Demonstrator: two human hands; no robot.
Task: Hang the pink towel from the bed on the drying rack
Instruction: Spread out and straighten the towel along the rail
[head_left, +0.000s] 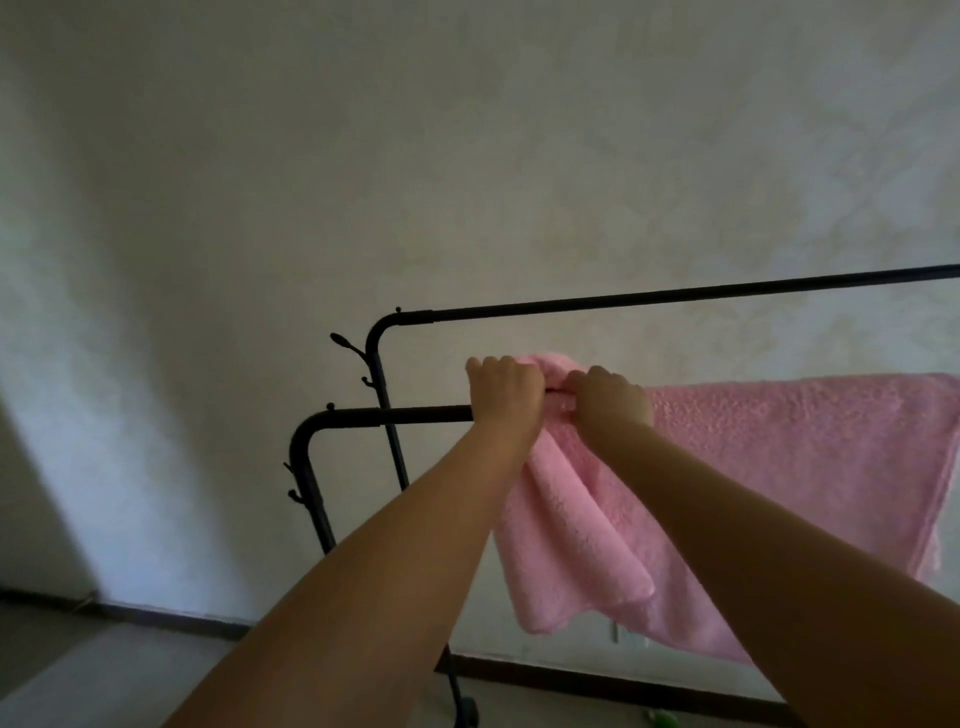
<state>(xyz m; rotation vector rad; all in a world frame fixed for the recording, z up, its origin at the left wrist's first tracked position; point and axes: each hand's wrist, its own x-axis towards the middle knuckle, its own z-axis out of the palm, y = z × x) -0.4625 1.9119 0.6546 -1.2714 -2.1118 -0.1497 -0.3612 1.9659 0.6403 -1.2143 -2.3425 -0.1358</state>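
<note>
The pink towel (779, 457) is draped over the near bar of the black drying rack (395, 417). Its right part lies spread along the bar, and its left end is bunched and hangs down in folds. My left hand (503, 385) is closed over the bar and the towel's bunched left edge. Close beside it on the right, my right hand (610, 400) grips the towel's top fold at the bar. Both forearms reach up from the lower frame and hide part of the hanging cloth.
The rack's far bar (675, 296) runs higher and behind, bare of laundry. Small hooks (345, 343) stick out on the rack's left posts. A castor wheel (467, 709) stands on the floor. The pale wall is right behind, with a dark skirting board (171, 616).
</note>
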